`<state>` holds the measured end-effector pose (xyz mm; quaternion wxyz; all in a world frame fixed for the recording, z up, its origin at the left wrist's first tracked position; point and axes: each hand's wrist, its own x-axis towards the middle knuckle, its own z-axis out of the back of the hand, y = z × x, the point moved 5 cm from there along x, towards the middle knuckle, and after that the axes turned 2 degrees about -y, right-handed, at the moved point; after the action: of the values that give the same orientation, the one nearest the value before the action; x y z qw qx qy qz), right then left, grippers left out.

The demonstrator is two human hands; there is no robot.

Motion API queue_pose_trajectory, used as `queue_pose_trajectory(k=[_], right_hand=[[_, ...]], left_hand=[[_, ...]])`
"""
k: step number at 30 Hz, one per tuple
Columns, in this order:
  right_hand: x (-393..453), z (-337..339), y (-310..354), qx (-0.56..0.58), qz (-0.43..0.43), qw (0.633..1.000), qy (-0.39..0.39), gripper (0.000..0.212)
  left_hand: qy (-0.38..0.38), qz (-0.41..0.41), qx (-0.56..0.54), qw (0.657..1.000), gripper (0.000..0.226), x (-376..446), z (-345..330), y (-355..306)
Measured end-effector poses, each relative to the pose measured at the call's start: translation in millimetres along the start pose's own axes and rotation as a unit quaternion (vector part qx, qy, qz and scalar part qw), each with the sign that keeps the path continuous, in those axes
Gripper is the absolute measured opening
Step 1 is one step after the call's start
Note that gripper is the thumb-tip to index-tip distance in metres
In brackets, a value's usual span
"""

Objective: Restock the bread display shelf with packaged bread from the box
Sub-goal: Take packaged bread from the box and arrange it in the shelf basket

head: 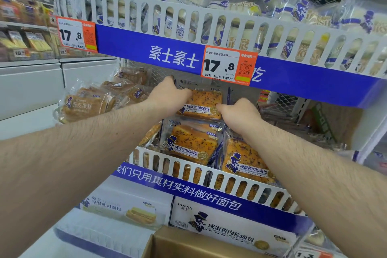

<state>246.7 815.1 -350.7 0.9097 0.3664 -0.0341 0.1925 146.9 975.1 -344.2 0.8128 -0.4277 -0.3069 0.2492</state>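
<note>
Reaching forward, left hand (167, 96) and right hand (240, 113), fingers clasping opposite edges of glossy clear-plastic orange bread packet (201, 100), atop the stacked packets on white slotted-rail shelf (209, 174).

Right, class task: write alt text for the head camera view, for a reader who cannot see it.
Both hands, left hand and right hand, hold a packaged bread on the middle shelf of a shop display, above two matching packs. White buns fill the upper shelf, and an open cardboard box sits below.
</note>
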Motion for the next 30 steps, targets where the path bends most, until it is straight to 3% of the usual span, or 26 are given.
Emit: queue_pose_trajectory(k=[2, 5, 7, 12, 15, 18, 22, 24, 27, 30], right_hand=[[-15, 8, 1, -0.048, 0.036, 0.997, -0.051, 0.05], [-50, 21, 3, 0.001, 0.168, 0.978, -0.128, 0.021], [-73, 23, -2, 0.022, 0.229, 0.965, -0.13, 0.008], [-124, 11, -38, 0.025, 0.307, 0.945, -0.106, 0.015], [-160, -12, -74, 0.041, 0.302, 0.952, -0.024, 0.016], [-194, -54, -125, 0.048, 0.221, 0.971, 0.083, 0.02], [-232, -128, -201, 0.015, 0.025, 0.981, 0.192, 0.025], [-257, -174, -242, -0.019, -0.077, 0.956, 0.282, 0.017], [-304, -251, -297, -0.033, -0.199, 0.889, 0.411, 0.012], [-340, -301, -335, 0.043, -0.339, 0.829, 0.443, 0.037]], left_hand=[[-0.055, -0.06, 0.056, 0.995, 0.046, -23, 1, -10], [-0.085, -0.157, 0.083, 0.98, 0.053, -74, -11, -24], [-0.028, -0.191, 0.062, 0.979, 0.048, -108, -28, -24], [0.139, -0.142, 0.085, 0.976, 0.039, -173, -58, 9], [0.224, -0.105, 0.153, 0.957, 0.02, -202, -72, 38], [0.334, -0.079, 0.264, 0.902, 0.018, -231, -92, 78], [0.43, -0.051, 0.363, 0.825, 0.025, -254, -111, 128], [0.471, -0.023, 0.363, 0.803, 0.033, -263, -115, 144], [0.504, 0.007, 0.349, 0.79, 0.034, -265, -118, 158], [0.509, 0.04, 0.318, 0.799, 0.035, -260, -119, 165]])
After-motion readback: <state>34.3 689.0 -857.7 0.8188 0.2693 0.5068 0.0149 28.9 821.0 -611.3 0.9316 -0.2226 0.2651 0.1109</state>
